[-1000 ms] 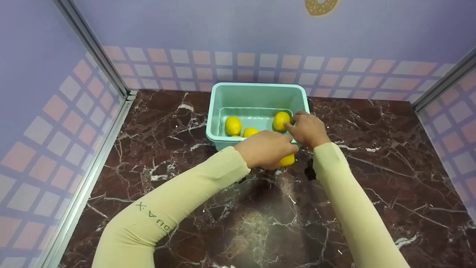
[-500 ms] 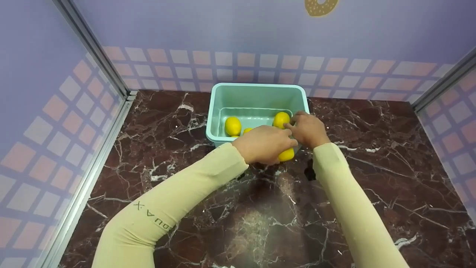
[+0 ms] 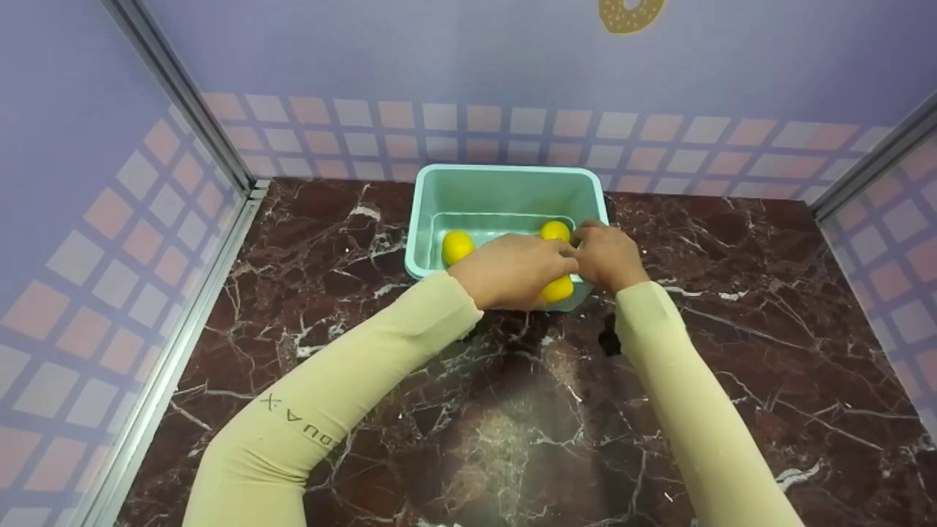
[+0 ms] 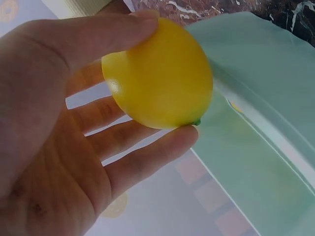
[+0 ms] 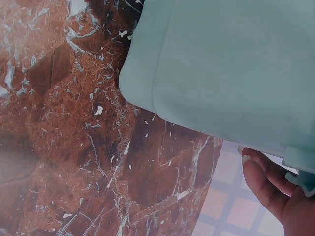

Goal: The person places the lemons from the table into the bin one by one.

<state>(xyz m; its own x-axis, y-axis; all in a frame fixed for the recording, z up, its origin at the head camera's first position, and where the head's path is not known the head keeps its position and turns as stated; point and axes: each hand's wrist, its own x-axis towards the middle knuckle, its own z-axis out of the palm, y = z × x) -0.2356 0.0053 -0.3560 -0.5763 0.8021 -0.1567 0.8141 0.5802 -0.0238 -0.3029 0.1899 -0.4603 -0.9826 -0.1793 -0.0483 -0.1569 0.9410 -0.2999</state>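
My left hand (image 3: 509, 271) pinches a yellow lemon (image 4: 165, 78) between thumb and fingers, its small green tip near one fingertip. In the head view this lemon hangs over the front rim of a light green plastic bin (image 3: 505, 172). My right hand (image 3: 606, 255) grips the bin's right side by the rim, near the front corner. The right wrist view shows fingers (image 5: 263, 184) against the bin's outer wall. Inside the bin, one lemon (image 3: 458, 247) lies at the left and another lemon (image 3: 555, 231) at the right. My left hand hides the bin's front middle.
The bin stands on a dark red marbled tabletop (image 3: 351, 241), close to the purple back wall (image 3: 351, 58) with pink and white squares. A metal-framed side panel (image 3: 58, 219) stands at the left, and a similar wall (image 3: 908, 197) at the right.
My left hand has moved up and forward with its lemon, from in front of the bin to over its front rim, covering a lemon inside. My right hand stays on the rim.
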